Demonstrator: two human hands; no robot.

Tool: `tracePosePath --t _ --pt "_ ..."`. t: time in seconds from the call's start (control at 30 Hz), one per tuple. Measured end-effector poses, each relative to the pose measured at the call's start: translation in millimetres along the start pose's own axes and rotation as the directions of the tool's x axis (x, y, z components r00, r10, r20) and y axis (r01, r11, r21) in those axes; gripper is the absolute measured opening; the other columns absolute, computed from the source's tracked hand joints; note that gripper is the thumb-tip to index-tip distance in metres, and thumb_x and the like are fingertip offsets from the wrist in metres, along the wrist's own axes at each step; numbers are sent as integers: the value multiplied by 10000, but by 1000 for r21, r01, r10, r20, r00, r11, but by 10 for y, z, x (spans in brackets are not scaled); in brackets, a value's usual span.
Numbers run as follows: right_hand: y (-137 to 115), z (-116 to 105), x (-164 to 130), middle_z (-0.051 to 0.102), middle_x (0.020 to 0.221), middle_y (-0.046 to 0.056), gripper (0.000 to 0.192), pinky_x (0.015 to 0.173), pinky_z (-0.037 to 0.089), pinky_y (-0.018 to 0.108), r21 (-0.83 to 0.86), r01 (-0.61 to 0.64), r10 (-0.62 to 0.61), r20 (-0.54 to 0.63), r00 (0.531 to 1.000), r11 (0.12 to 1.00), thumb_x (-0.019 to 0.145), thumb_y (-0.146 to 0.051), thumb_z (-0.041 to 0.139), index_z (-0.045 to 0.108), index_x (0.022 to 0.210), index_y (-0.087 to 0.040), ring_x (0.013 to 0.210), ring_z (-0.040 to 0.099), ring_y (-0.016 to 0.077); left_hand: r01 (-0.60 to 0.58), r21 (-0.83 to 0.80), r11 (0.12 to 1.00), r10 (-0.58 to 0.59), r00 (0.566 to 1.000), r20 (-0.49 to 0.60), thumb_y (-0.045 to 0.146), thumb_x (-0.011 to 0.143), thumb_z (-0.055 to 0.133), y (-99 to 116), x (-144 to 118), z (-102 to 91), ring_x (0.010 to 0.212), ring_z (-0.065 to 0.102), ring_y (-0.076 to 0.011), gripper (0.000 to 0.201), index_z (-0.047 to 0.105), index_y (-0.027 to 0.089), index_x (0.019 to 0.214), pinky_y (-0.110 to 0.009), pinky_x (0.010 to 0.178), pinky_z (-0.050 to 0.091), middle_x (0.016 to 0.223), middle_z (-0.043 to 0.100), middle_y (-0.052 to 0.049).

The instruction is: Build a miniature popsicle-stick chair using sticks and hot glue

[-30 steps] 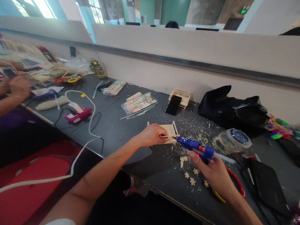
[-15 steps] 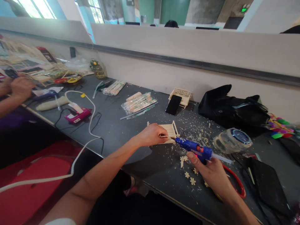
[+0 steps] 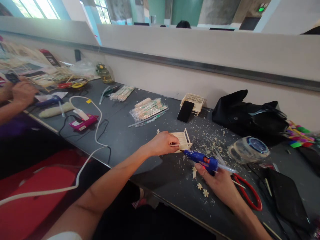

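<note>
My left hand (image 3: 162,144) is closed in a pinch on a thin wooden stick (image 3: 175,145) at the near side of a small slatted wooden model (image 3: 183,136). The hand covers the model's left part. My right hand (image 3: 221,183) grips a blue hot glue gun (image 3: 201,158), with a clear glue stick jutting from its back. Its nozzle points left and is close to the model's near edge; whether they touch I cannot tell. Just below the gun lie several small flower-shaped wooden pieces (image 3: 205,193). Red-handled scissors (image 3: 257,200) rest beside my right hand.
Wood crumbs litter the table. Behind stand a black phone (image 3: 185,111) against another wooden model (image 3: 197,100), wrapped stick bundles (image 3: 150,110), a black bag (image 3: 247,116) and a clear jar (image 3: 248,150). A white cable (image 3: 98,126) and pink power strip (image 3: 83,123) lie left, near another person's hands (image 3: 23,91).
My right hand has drawn the glue gun left and slightly toward me, its nozzle shifting along the model's near edge. More of the scissors shows. My left hand stays put.
</note>
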State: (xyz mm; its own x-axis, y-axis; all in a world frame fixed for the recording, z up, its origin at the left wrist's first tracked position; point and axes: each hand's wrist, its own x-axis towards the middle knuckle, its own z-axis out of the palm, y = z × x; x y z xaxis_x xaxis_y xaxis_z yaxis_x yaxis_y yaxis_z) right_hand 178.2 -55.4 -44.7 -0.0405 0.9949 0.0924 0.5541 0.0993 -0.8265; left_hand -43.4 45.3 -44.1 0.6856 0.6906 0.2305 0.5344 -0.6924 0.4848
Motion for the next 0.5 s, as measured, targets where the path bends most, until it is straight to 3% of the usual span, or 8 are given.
tracePosePath --t 0.23,0.5 --pt "111 98 25 791 850 65 319 748 601 385 109 3 -6 24 1000 994 775 -498 645 759 860 -212 796 732 255 0 5 1000 0 1000 -10 228 839 544 14 3 -2 587 498 -116 239 625 166 623 -239 621 337 578 586 9" --pt "89 89 26 793 827 44 298 744 606 399 64 21 -22 22 1000 998 780 -488 633 754 831 -221 784 735 257 3 -34 999 -3 1000 10 244 839 518 24 -7 -16 545 469 -100 259 575 162 600 -230 556 292 567 525 16"
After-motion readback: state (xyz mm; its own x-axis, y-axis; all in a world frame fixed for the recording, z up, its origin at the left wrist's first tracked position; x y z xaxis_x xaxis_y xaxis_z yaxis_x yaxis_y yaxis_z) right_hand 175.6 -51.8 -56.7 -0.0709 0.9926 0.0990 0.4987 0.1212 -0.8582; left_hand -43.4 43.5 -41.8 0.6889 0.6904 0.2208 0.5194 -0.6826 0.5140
